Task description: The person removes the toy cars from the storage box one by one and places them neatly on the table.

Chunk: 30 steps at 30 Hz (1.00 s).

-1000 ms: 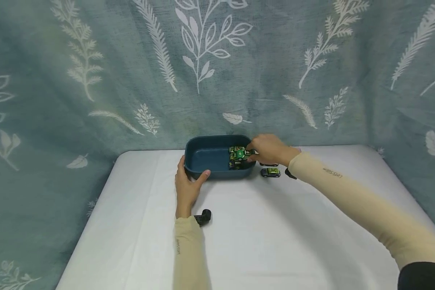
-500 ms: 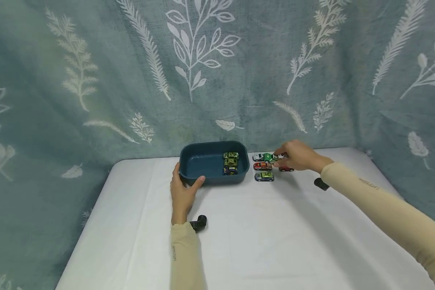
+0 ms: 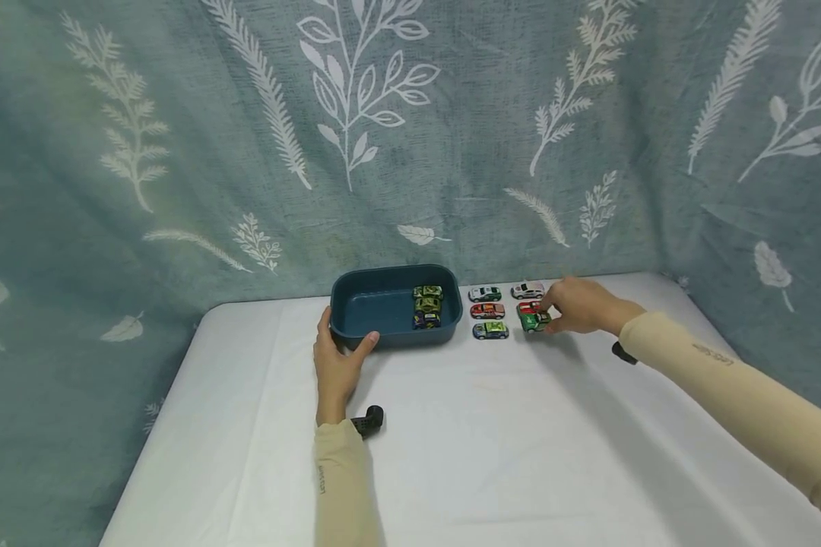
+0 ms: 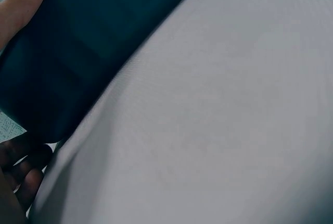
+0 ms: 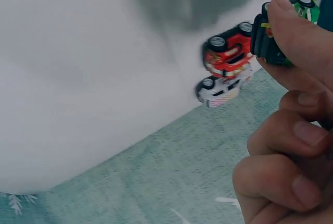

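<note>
My right hand point(image 3: 584, 306) pinches a green toy car point(image 3: 535, 322) between thumb and fingers. In the right wrist view the car's dark end point(image 5: 267, 41) shows at the thumb tip, its other fingers curled below. Just behind the held car is a red toy car point(image 3: 528, 307), partly hidden by it, and beyond that a white toy car point(image 3: 527, 290). My left hand point(image 3: 337, 368) holds the near left corner of a dark blue plastic bin point(image 3: 404, 339), thumb on the front wall and fingers round the side. Inside the bin's right end are several camouflage-patterned toy cars point(image 3: 427, 302).
Right of the bin stands a column of toy cars: a white and green one point(image 3: 485, 294), an orange-red one point(image 3: 487, 310) and a yellow-green one point(image 3: 490, 330). The white-covered table point(image 3: 492, 441) ends at a leaf-patterned curtain point(image 3: 410, 152).
My right hand has carried the green car from the bin's right end rightward and then nearer, to the front of the red car. My left hand stays on the bin; the head view has shifted.
</note>
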Tool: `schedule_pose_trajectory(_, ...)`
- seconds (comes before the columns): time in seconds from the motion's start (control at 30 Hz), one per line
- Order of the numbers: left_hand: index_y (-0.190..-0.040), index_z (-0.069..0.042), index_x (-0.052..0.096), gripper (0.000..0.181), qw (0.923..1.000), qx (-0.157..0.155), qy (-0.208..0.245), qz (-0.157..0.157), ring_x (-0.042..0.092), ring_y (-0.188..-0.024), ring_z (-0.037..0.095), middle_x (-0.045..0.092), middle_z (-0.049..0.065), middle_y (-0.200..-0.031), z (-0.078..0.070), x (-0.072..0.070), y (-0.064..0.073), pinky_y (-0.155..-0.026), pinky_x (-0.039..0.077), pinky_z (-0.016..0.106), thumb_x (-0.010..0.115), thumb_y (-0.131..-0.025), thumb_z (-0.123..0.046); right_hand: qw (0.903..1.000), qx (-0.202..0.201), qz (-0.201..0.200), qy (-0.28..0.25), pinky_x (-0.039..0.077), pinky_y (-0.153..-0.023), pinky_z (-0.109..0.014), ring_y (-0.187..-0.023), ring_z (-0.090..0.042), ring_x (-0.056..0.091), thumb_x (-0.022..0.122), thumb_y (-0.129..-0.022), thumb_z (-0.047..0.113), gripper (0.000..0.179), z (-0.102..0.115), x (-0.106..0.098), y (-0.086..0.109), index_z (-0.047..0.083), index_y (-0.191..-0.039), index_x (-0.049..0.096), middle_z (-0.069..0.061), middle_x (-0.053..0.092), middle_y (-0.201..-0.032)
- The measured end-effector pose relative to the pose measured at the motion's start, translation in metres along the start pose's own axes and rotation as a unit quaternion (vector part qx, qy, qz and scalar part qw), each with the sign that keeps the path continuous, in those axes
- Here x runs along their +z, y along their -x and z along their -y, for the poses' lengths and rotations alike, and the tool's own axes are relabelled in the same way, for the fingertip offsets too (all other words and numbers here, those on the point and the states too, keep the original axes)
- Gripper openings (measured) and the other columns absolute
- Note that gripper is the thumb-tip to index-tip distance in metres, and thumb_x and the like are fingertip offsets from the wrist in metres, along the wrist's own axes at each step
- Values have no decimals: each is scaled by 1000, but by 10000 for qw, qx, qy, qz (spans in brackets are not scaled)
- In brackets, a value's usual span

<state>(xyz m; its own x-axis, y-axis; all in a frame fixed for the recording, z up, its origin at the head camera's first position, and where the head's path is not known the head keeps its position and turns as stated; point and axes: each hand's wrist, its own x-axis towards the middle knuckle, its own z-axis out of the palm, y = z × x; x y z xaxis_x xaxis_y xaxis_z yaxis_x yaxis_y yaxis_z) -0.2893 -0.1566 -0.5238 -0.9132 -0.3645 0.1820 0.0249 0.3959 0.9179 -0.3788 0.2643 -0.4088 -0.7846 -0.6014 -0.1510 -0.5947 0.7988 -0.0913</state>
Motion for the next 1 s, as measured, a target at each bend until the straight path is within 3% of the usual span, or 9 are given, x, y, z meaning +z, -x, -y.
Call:
schedule_pose_trajectory(0.33,-156,-32,24,101,9999,101,-45,-29,28,-145,30,32,3,-159,1,-2,1,-116,24,54,77,-75,-62,9997,232,72,46,49,-62,-36,-75,-14,58,85,-76,28,39,-7,15,9,11,-110,77,-4,73,-95)
schedule_pose_trajectory(1.0,-157,-31,23,102,9999,157,-17,-18,30,-144,29,32,5,-159,2,1,0,-116,25,53,78,-76,-60,9986,525,99,-42,47,-59,-35,-68,-13,55,85,-77,32,41,-15,35,0,9,-110,76,2,68,-81)
